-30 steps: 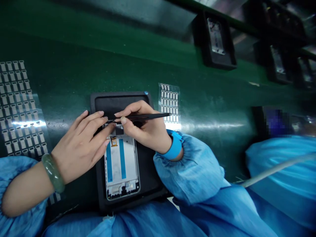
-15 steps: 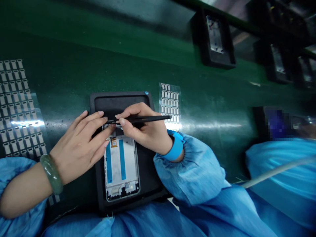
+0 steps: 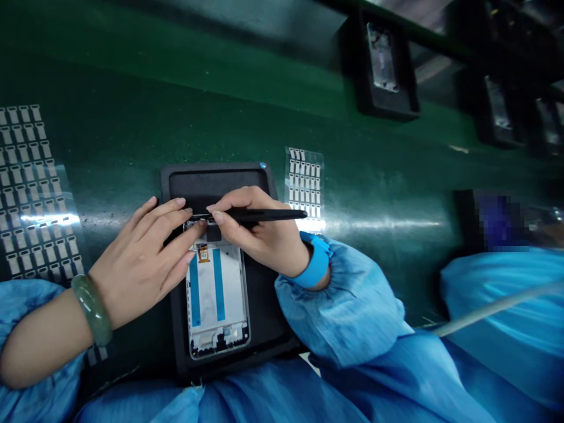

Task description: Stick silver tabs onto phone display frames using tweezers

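Note:
A phone frame (image 3: 231, 288) with two blue strips and a small orange flex connector (image 3: 203, 254) lies in a black tray (image 3: 180, 341). My right hand (image 3: 264, 235) grips black tweezers (image 3: 268, 215), whose tips point left at the phone's upper end. What the tips touch is hidden by my fingers. My left hand (image 3: 145, 258) spreads over the phone's upper left corner, fingers stretched out and one fingertip pressing near the tweezer tips. It holds nothing that I can see.
Sheets of small pale stickers lie on the green bench, a large sheet (image 3: 33, 194) at left and a smaller sheet (image 3: 304, 179) right of the tray. Black boxes (image 3: 388, 106) holding phone parts stand at the upper right. Another person's blue sleeve (image 3: 502, 282) is at far right.
The tweezers have rolled slightly in my right hand, so their broad side shows more. My left hand and the phone frame stay where they were.

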`<action>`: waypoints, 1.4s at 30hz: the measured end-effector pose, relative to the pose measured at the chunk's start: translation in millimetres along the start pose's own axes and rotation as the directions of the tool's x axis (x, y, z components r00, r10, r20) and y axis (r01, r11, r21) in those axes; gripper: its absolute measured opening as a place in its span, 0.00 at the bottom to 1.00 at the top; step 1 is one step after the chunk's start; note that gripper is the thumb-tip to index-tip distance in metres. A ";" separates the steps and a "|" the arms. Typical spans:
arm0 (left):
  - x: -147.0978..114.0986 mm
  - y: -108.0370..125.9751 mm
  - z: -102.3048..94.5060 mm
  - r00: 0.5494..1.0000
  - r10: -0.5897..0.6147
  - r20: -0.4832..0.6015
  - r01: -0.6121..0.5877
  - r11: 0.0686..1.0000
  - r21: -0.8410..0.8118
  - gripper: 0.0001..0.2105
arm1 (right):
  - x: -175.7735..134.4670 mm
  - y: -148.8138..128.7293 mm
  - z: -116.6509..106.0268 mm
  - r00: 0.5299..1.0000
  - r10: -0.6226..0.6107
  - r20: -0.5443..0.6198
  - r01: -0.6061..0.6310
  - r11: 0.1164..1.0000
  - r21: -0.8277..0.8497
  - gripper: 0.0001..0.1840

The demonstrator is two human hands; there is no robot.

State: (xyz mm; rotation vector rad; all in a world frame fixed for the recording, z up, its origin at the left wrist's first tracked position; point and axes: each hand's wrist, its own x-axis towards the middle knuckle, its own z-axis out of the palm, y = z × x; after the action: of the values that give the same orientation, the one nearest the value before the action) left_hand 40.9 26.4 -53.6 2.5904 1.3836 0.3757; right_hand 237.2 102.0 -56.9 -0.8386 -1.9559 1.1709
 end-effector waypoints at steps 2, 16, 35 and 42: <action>0.0 0.0 -0.1 1.000 -0.001 0.000 0.001 1.000 -0.001 0.18 | -0.3 -0.2 -0.2 1.000 -0.012 -0.012 0.012 1.000 -0.020 0.02; -0.5 -0.5 0.0 1.000 0.006 -0.001 -0.006 1.000 0.006 0.18 | -1.1 1.2 1.4 0.995 -0.093 -0.028 0.091 0.994 -0.068 0.04; 0.0 0.0 -0.1 1.000 -0.008 -0.006 0.008 1.000 -0.015 0.18 | -1.9 4.6 0.5 0.993 0.108 -0.044 -0.103 0.988 0.116 0.06; 0.5 0.0 0.3 1.000 -0.004 -0.019 0.004 1.000 -0.026 0.18 | -0.2 0.0 2.4 0.994 0.093 -0.052 -0.090 0.994 0.058 0.05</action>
State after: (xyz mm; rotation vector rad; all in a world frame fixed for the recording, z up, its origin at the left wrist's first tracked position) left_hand 41.2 26.9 -53.8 2.5697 1.3804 0.4163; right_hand 235.4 100.8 -57.8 -0.9301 -1.8494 1.2374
